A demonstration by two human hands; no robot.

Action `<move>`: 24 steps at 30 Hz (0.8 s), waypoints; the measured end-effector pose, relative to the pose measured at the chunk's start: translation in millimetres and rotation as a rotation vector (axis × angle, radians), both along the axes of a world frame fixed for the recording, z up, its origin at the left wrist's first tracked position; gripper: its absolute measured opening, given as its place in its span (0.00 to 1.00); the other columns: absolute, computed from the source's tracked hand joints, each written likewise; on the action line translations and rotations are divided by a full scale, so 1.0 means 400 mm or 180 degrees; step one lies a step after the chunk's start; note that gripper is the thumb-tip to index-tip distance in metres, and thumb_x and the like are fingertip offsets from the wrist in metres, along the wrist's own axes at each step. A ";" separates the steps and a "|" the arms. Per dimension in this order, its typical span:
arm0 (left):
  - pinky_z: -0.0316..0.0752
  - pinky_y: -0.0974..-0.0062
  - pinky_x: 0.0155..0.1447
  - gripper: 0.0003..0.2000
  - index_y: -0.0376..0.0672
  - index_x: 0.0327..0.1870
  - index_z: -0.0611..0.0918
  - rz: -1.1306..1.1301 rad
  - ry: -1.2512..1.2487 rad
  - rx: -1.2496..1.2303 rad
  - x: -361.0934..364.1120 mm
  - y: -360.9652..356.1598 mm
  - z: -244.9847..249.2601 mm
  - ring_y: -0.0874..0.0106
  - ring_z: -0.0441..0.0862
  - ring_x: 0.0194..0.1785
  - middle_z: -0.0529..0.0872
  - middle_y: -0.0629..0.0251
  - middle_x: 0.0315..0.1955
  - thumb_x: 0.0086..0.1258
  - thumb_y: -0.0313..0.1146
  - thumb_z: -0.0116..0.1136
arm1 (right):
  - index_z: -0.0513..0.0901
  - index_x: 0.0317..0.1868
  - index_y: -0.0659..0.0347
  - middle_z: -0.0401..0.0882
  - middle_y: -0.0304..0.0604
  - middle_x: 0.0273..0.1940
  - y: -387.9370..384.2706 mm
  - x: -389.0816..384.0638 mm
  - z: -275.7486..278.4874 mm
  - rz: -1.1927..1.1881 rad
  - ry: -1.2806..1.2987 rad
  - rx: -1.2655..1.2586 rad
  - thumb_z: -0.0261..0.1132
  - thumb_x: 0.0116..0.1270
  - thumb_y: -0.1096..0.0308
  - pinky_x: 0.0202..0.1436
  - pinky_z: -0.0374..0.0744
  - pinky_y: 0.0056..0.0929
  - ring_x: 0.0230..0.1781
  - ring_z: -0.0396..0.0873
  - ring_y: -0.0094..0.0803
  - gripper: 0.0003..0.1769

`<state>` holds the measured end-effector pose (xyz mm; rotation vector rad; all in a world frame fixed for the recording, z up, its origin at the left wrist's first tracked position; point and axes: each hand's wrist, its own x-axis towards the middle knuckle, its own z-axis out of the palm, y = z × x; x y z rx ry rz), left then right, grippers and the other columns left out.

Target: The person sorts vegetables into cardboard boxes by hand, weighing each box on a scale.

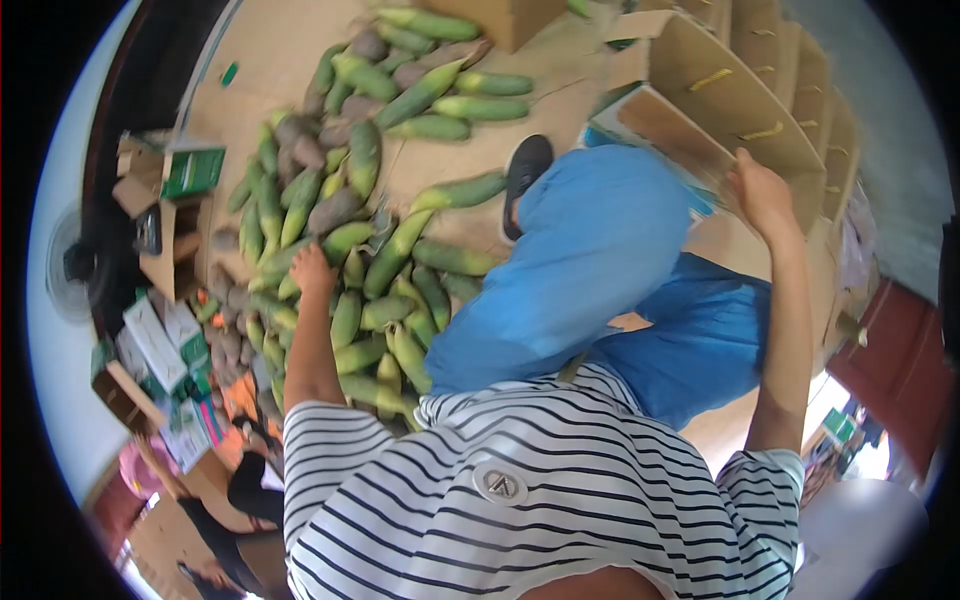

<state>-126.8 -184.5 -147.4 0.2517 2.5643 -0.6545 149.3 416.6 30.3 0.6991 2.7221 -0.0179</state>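
My left hand reaches down into a heap of long green radishes, fingers curled over one green radish at the heap's left side. Part of that radish is hidden under the hand. On my right, my right hand grips the edge of an open cardboard box. White and blue printed faces of cardboard show beside my knee. Among the radishes lie several brown, rough-skinned tubers.
More cardboard boxes stand behind the one at my right. Brown tubers and opened cartons lie at the left, near a fan. Another person's arm shows at lower left. My shoe is beside the radishes.
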 end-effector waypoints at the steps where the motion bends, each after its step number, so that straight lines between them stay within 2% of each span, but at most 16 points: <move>1: 0.69 0.58 0.55 0.29 0.46 0.54 0.71 -0.0039 0.0070 -0.0115 -0.005 0.014 -0.008 0.59 0.68 0.60 0.71 0.60 0.55 0.50 0.38 0.69 | 0.69 0.46 0.64 0.79 0.57 0.34 0.002 0.004 0.002 0.0009 0.0092 -0.0026 0.58 0.64 0.68 0.40 0.74 0.49 0.39 0.77 0.54 0.13; 3: 0.69 0.58 0.54 0.26 0.46 0.51 0.73 -0.0262 0.0139 -0.0206 -0.004 0.039 -0.013 0.59 0.69 0.58 0.71 0.60 0.53 0.50 0.37 0.68 | 0.68 0.39 0.64 0.79 0.57 0.33 0.000 0.009 -0.001 0.0082 0.0292 -0.0123 0.58 0.64 0.67 0.39 0.74 0.49 0.38 0.78 0.54 0.10; 6: 0.69 0.58 0.54 0.22 0.46 0.48 0.75 -0.0525 0.0270 -0.0191 -0.009 0.015 -0.051 0.60 0.69 0.57 0.72 0.61 0.49 0.51 0.35 0.67 | 0.67 0.37 0.64 0.79 0.57 0.32 0.005 0.016 -0.007 0.0042 0.0344 -0.0128 0.58 0.64 0.68 0.39 0.74 0.49 0.39 0.77 0.54 0.09; 8: 0.68 0.58 0.55 0.25 0.44 0.49 0.72 -0.0818 0.0236 -0.0024 -0.006 0.005 -0.058 0.61 0.71 0.56 0.73 0.61 0.47 0.48 0.34 0.67 | 0.68 0.37 0.64 0.79 0.56 0.32 0.008 0.017 -0.008 0.0036 0.0459 -0.0162 0.58 0.64 0.69 0.39 0.74 0.49 0.39 0.77 0.54 0.09; 9: 0.67 0.56 0.56 0.27 0.44 0.50 0.70 -0.0701 0.0078 0.0022 -0.009 -0.005 -0.067 0.61 0.73 0.54 0.74 0.61 0.46 0.48 0.36 0.69 | 0.68 0.37 0.64 0.79 0.56 0.31 0.008 0.022 -0.011 0.0027 0.0508 -0.0190 0.58 0.63 0.69 0.40 0.74 0.49 0.38 0.77 0.54 0.09; 10: 0.68 0.57 0.56 0.29 0.44 0.50 0.69 -0.0900 0.0149 0.0107 -0.002 -0.010 -0.053 0.61 0.74 0.53 0.74 0.61 0.46 0.47 0.39 0.70 | 0.68 0.37 0.65 0.79 0.56 0.32 0.009 0.027 -0.014 0.0020 0.0545 -0.0206 0.57 0.63 0.69 0.39 0.74 0.48 0.38 0.77 0.54 0.08; 13: 0.69 0.59 0.55 0.31 0.43 0.51 0.69 -0.0906 0.0076 0.0182 0.015 0.041 0.027 0.60 0.73 0.53 0.74 0.60 0.45 0.46 0.42 0.72 | 0.68 0.36 0.65 0.79 0.54 0.32 0.015 0.028 -0.021 0.0001 0.0719 -0.0288 0.54 0.64 0.70 0.40 0.75 0.47 0.39 0.78 0.52 0.07; 15: 0.70 0.60 0.53 0.32 0.42 0.49 0.70 -0.1066 0.0151 0.0258 0.019 0.061 0.037 0.59 0.73 0.52 0.74 0.59 0.44 0.45 0.43 0.72 | 0.68 0.36 0.66 0.79 0.54 0.33 0.014 0.032 -0.025 -0.0074 0.0887 -0.0371 0.52 0.65 0.69 0.40 0.76 0.45 0.39 0.78 0.51 0.07; 19: 0.71 0.61 0.51 0.30 0.39 0.45 0.73 -0.1358 0.0251 0.0375 0.035 0.136 0.048 0.58 0.72 0.51 0.73 0.58 0.43 0.44 0.47 0.72 | 0.70 0.36 0.66 0.79 0.54 0.36 0.017 0.030 -0.028 -0.0201 0.0725 -0.0504 0.47 0.66 0.69 0.41 0.76 0.44 0.40 0.78 0.50 0.08; 20: 0.71 0.60 0.50 0.28 0.36 0.40 0.76 -0.1192 0.0399 0.0846 0.046 0.158 0.045 0.56 0.73 0.49 0.75 0.54 0.40 0.44 0.48 0.71 | 0.70 0.36 0.66 0.79 0.54 0.36 0.017 0.028 -0.027 -0.0258 0.0703 -0.0561 0.47 0.66 0.70 0.41 0.76 0.44 0.40 0.78 0.50 0.08; 23: 0.71 0.58 0.50 0.26 0.33 0.40 0.78 -0.0714 0.0441 0.2535 0.087 0.292 0.093 0.52 0.75 0.45 0.76 0.49 0.38 0.46 0.46 0.70 | 0.71 0.37 0.66 0.79 0.55 0.36 0.020 0.027 -0.039 -0.0291 0.0712 -0.0524 0.47 0.65 0.72 0.42 0.77 0.44 0.40 0.79 0.50 0.08; 24: 0.70 0.58 0.49 0.23 0.33 0.40 0.78 -0.0854 0.0510 0.3042 0.094 0.348 0.117 0.51 0.76 0.41 0.76 0.48 0.36 0.50 0.42 0.68 | 0.72 0.37 0.66 0.79 0.55 0.36 0.020 0.027 -0.041 -0.0265 0.0718 -0.0478 0.48 0.64 0.72 0.42 0.77 0.44 0.40 0.79 0.50 0.08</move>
